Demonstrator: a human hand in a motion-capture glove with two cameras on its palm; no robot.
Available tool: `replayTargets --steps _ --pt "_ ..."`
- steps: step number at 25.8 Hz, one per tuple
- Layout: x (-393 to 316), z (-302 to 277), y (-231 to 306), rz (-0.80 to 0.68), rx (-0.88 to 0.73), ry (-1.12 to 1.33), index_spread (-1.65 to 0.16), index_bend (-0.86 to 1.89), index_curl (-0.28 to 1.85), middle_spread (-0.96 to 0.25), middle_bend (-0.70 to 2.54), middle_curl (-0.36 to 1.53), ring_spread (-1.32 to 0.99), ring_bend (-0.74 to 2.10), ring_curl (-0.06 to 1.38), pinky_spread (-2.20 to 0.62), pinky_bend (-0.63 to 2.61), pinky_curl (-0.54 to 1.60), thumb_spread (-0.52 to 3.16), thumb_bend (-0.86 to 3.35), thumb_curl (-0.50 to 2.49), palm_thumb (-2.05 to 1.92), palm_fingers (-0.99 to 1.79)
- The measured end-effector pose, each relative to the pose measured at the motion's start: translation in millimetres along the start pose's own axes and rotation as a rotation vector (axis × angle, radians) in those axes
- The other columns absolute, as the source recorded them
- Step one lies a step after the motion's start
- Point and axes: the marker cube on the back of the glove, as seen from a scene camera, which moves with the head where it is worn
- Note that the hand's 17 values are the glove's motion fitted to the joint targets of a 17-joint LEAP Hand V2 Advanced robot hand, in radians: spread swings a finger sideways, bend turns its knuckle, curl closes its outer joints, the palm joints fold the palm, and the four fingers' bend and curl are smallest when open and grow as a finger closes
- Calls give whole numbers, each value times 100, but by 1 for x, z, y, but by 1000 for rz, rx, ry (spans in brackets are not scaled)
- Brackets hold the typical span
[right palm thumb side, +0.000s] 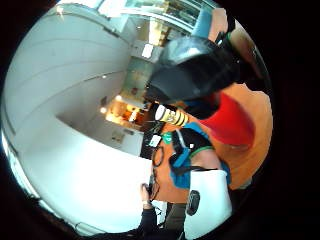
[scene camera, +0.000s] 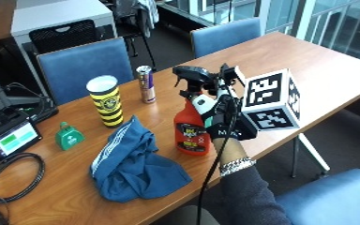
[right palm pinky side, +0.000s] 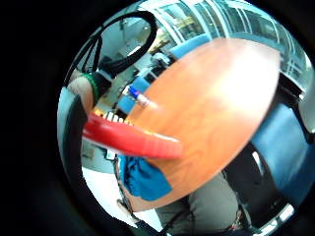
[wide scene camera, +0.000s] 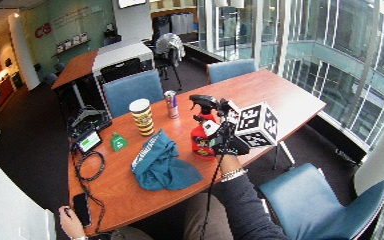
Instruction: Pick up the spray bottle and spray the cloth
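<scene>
- Outside view: the gloved right hand (scene camera: 225, 123) is wrapped around the neck of the red spray bottle (scene camera: 191, 123), fingers curled round it just under the black trigger head. Whether the base is on the table (scene camera: 304, 61) or just off it, I can't tell.
- The nozzle points left, and the blue cloth (scene camera: 135, 161) lies crumpled on the near left, just beside the bottle and apart from it.
- Behind them: a yellow patterned cup (scene camera: 107, 101), a slim can (scene camera: 146, 83), a small green bell-shaped object (scene camera: 70, 136) and, far left, a screen device (scene camera: 12, 137) with cables.
- Wide outside view: same story, hand (wide scene camera: 229, 141) on bottle (wide scene camera: 202, 132), cloth (wide scene camera: 160, 162) to its left; a bare hand (wide scene camera: 67, 220) rests on the near left table edge, idle.
- Little-finger palm view: red bottle body (right palm pinky side: 130, 137) close against the palm, cloth (right palm pinky side: 142, 178) beyond it on the wood.
- Thumb palm view: black sprayer head (right palm thumb side: 195, 67) looms large; the cup (right palm thumb side: 171, 116) shows past it.
- Risks, as I judge them: the nozzle sits high and level, so a squeeze now could send mist over the cloth toward the cup and screen. No finger clearly shows on the trigger, so shifting the grip to reach it could let the bottle slip or tip.
</scene>
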Motion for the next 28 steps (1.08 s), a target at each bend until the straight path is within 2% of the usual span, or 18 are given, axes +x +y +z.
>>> replayTargets --steps 11,18,23,28 --pt "-2 52 4 7 -306 -377 -34 18 36 -23 34 42 -23 42 37 -2 18 26 81 0 43 88 116" --pt "-3 66 0 21 -508 -383 -33 18 37 -26 36 44 -25 42 38 -9 20 29 63 0 50 99 117" --pt "-9 72 -5 -20 -526 -369 -33 23 41 -26 31 44 -26 47 41 -24 34 34 44 -1 55 106 136" --pt "-23 73 -12 -60 -527 -343 -33 25 44 -27 34 46 -27 51 43 -29 38 37 36 -3 58 105 137"
